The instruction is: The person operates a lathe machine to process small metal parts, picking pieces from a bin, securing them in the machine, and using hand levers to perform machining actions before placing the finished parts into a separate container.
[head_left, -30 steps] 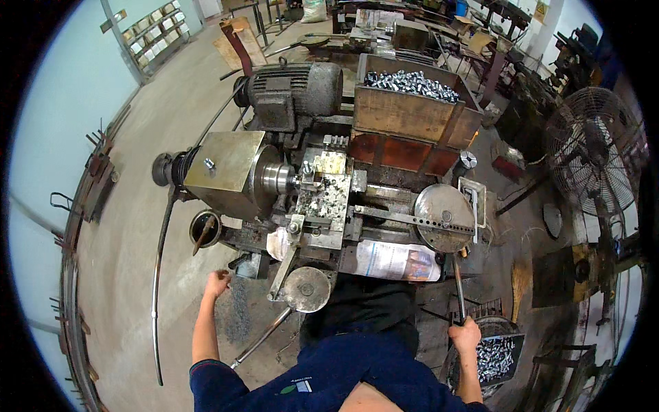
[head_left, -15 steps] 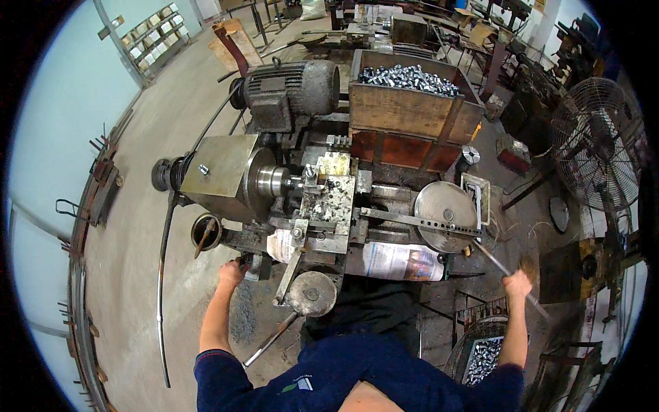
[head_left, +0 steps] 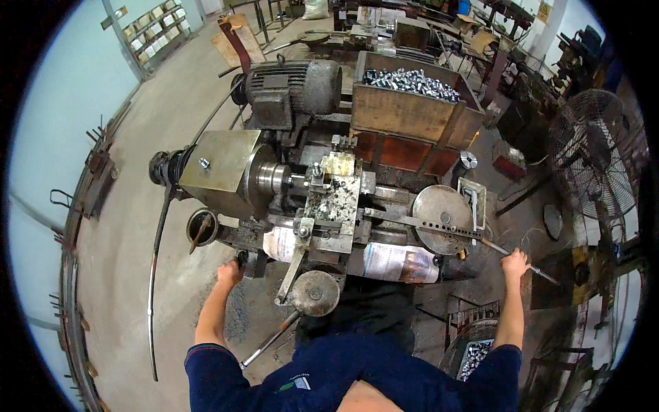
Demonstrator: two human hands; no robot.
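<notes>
My right hand (head_left: 515,263) is closed around a long metal lever rod (head_left: 542,275) on the right side of a small lathe. The rod runs to a drilled flat bar (head_left: 425,224) lying across a round metal disc (head_left: 443,215). My left hand (head_left: 229,273) is curled at a small dark part low on the lathe's left front; the fingers largely hide what they grip. Between the hands sits the lathe's grimy cross slide (head_left: 333,206), dotted with dark chips. Left of it are the bright spindle chuck (head_left: 273,180) and the box-shaped headstock (head_left: 218,161).
Behind the lathe are a motor (head_left: 292,89) and a wooden crate (head_left: 405,110) heaped with small metal parts. A pot with a brush (head_left: 203,230) hangs at the left. A second round disc with a handle (head_left: 316,294) is near my body. A caged fan (head_left: 592,154) stands right.
My right hand has swung the lever rod forward, away from my body, and its outer end now points less toward me. The left hand stays at the same dark part.
</notes>
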